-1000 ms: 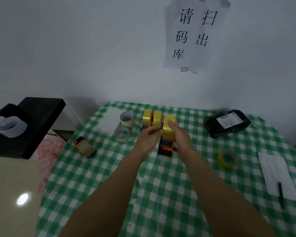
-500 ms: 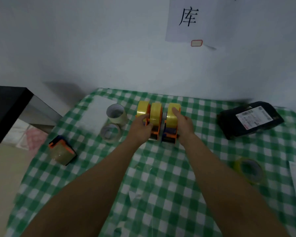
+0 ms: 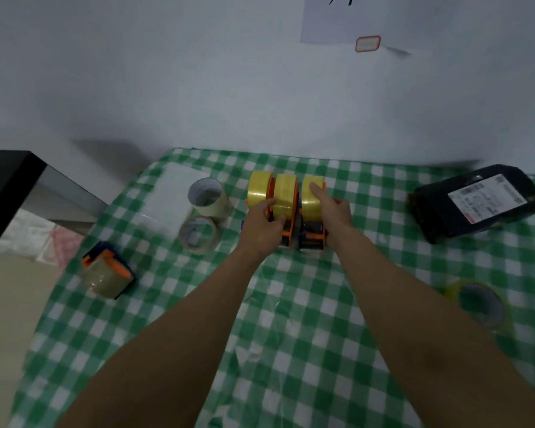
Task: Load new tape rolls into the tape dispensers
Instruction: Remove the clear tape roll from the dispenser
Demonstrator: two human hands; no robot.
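Near the left edge of the table a clear-tape dispenser lies, then 2 pale rolls. By the far edge stand 3 yellow-loaded dispensers. The left hand curls round the middle dispenser. The right hand grips the right dispenser, forefinger along its roll. A black parcel and a yellow roll sit by the right edge. Bare cloth spreads toward the near edge.

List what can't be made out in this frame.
Head view only.
Cut off by top edge: wall sign, text unreadable.
Too small, blurred: parcel label.
Hidden by left hand: middle dispenser base.
Hidden by right hand: right dispenser far side.
Motion-blurred: loose yellow roll.
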